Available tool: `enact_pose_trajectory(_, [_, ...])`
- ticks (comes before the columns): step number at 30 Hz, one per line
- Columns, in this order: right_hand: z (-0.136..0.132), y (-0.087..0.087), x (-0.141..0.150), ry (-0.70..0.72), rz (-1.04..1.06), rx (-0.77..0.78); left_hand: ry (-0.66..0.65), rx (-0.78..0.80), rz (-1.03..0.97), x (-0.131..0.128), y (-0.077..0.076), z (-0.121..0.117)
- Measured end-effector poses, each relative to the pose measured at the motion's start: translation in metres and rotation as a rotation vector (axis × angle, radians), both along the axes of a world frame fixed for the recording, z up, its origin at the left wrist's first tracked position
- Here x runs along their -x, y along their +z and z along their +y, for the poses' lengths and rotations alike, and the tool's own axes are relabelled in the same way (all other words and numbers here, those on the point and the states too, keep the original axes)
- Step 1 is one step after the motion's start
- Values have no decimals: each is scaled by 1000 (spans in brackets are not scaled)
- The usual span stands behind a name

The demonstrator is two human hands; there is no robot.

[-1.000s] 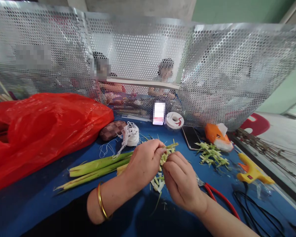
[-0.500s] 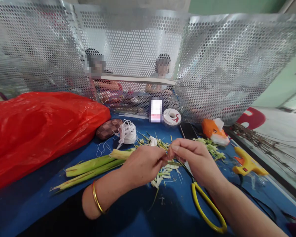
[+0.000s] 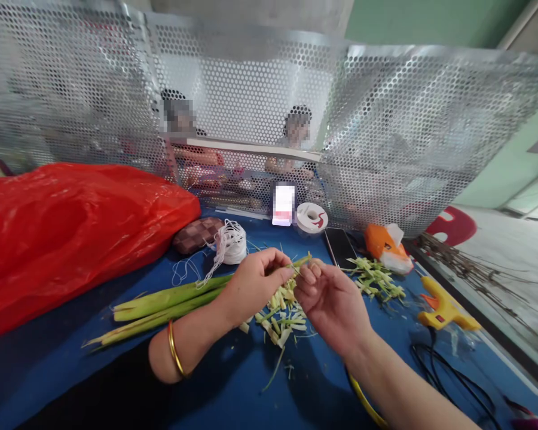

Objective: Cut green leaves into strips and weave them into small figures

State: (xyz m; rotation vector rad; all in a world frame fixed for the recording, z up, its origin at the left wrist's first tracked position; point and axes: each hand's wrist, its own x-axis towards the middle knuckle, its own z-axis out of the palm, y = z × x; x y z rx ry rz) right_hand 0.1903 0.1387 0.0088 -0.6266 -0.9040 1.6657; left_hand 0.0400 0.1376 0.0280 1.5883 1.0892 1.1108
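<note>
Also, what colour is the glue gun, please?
The glue gun is mostly yellow; the head view shows it.

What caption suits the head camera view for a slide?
Left hand and right hand close together over pale green clippings on a blue table, long stalks nearby.

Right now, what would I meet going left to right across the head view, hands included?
Red plastic bag → checkered case → bundle of white string → left hand → right hand → orange tissue pack → yellow glue gun.
</note>
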Motion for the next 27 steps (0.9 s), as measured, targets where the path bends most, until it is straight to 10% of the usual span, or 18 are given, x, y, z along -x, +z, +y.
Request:
enact_pose_trajectory(12, [-25, -1, 0, -281, -899, -1050, 90, -77, 147, -4, -3, -4])
enact_pose_trajectory(27, [-24, 1, 2, -178, -889, -1073, 64, -74, 331, -2, -9, -3])
